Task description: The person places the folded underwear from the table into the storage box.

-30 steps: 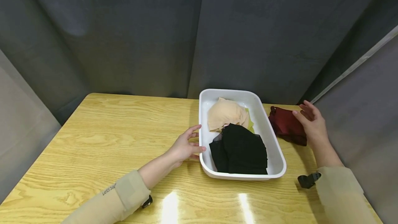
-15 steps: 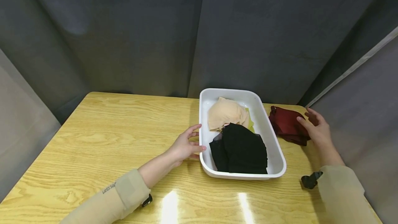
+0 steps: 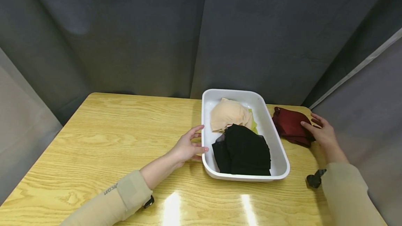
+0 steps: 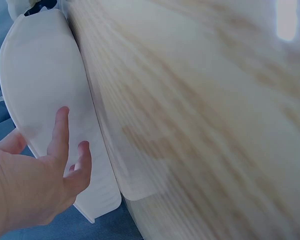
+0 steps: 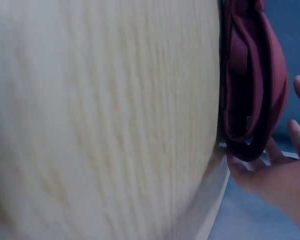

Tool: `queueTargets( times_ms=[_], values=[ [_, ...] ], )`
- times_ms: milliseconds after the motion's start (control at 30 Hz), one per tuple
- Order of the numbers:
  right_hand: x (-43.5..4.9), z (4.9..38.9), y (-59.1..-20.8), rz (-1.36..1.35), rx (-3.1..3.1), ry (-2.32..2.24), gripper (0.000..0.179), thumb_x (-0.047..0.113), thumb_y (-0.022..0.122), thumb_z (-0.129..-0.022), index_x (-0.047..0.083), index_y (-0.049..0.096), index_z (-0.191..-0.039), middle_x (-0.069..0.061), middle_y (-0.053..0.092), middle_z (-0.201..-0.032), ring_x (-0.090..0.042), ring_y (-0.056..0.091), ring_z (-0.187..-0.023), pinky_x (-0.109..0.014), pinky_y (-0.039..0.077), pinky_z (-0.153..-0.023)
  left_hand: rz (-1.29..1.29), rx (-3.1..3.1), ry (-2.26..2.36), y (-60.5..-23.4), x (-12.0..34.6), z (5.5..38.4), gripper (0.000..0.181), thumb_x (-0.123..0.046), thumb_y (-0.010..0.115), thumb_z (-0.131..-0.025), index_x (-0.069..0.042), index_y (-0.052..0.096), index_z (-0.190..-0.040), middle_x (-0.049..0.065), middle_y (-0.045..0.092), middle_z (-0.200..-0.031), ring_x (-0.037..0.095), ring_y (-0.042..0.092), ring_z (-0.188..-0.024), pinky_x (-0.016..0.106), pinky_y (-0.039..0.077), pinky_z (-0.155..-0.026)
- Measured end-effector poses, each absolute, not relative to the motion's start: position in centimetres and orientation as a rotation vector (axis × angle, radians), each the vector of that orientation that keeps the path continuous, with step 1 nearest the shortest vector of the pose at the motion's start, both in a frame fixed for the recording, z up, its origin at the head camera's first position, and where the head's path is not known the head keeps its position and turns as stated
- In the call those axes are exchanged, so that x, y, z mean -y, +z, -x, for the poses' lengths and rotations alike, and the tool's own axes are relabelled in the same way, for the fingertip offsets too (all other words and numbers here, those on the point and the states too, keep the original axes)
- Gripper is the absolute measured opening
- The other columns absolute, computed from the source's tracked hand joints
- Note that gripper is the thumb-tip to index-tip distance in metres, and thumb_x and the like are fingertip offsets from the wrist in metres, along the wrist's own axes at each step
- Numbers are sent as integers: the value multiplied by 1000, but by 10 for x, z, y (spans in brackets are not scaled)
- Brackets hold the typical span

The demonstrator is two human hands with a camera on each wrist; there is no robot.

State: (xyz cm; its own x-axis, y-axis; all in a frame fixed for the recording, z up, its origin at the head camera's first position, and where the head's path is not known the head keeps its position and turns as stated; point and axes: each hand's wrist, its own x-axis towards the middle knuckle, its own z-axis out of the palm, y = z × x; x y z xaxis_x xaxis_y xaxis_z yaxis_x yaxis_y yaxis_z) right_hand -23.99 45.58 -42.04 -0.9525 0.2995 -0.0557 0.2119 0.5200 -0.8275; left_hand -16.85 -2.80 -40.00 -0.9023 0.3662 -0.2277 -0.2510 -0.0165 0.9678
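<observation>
A folded dark red bra (image 3: pixel 290 125) lies at the table's far right corner, its nested cups seen edge-on in the right wrist view. My right hand (image 3: pixel 326 137) is at its right end, the thumb near the top and the fingers spread along the far side; some fingertips are hidden behind it. To the left stands a white plastic tray (image 3: pixel 283 159). Inside are a beige bra-like garment (image 3: pixel 229 114), a folded black sheer garment (image 3: pixel 248 151) and a yellow-green cloth (image 3: pixel 253 123). My left hand (image 3: pixel 185 147) rests against the tray's left side, fingers extended, thumb at the rim.
The wooden table (image 3: pixel 110 142) stretches left and in front of the tray. Dark grey curtains (image 3: pixel 141 37) hang behind the far edge, and a lighter curtain (image 3: pixel 370 97) hangs close by the right arm.
My right hand has moved right and slightly towards me, from above the dark red bra to its right end. The left hand and the tray have stayed in place.
</observation>
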Motion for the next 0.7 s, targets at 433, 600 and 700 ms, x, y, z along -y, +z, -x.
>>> queueTargets(
  times_ms=[433, 600, 700],
  values=[
    [-458, 247, -422, 538, 2803, 1357, 99, 56, 60, -84, 9, 6, -152, -31, 5, -153, -51, 17, -135, -63, 23, -106, -114, -1832, 1977, -400, 28, 168, 77, 9, 65, -83, -24, 34, -145, 19, 35, -143, 25, 60, -98, 44, 57, -71],
    [-458, 249, -425, 506, 2836, 1336, 100, 53, 61, -85, 6, 4, -151, -35, 9, -150, -51, 21, -132, -63, 26, -105, -109, -1833, 1978, -400, 28, 167, 77, 9, 64, -83, -24, 34, -145, 19, 35, -143, 25, 61, -98, 44, 57, -71],
    [-459, 248, -426, 480, 2862, 1327, 101, 52, 62, -85, 5, 2, -151, -37, 11, -148, -51, 24, -130, -63, 28, -104, -105, -1832, 1979, -400, 28, 167, 77, 9, 65, -82, -24, 35, -145, 19, 35, -143, 25, 61, -98, 44, 57, -70]
  ],
)
